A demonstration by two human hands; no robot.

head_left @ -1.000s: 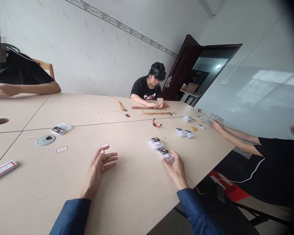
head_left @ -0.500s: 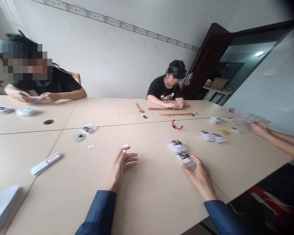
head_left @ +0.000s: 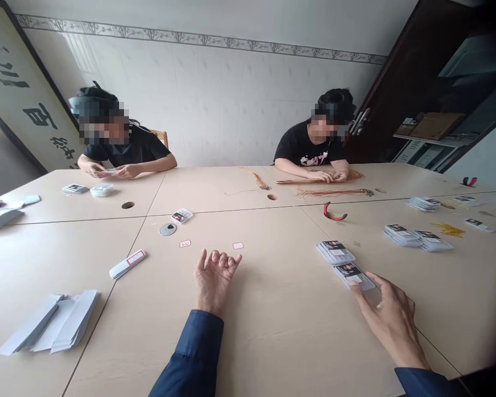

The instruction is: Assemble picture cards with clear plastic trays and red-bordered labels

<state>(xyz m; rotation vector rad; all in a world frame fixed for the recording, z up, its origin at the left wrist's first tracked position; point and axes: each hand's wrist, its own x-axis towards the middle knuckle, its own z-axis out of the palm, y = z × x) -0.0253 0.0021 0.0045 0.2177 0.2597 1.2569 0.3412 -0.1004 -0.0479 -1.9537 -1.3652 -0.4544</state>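
**Left grip (head_left: 217,278) and right grip (head_left: 391,322) released, card stacks (head_left: 334,252) at near right**

A long jointed desk (head_left: 273,336) is shared by two seated co-workers (head_left: 140,149) (head_left: 303,149) along the far edge. Orange cords (head_left: 334,192) and red-handled pliers (head_left: 333,213) are laid in front of the far-right co-worker. More card stacks (head_left: 400,235) are placed at right. Loose white paper sleeves (head_left: 49,322) are heaped at near left. The two near card stacks are set side by side, right of centre. The right grip is open and nothing is held, with the fingers just beside the nearer stack. The left grip is half-curled and empty, resting near two small red-bordered labels (head_left: 238,245).
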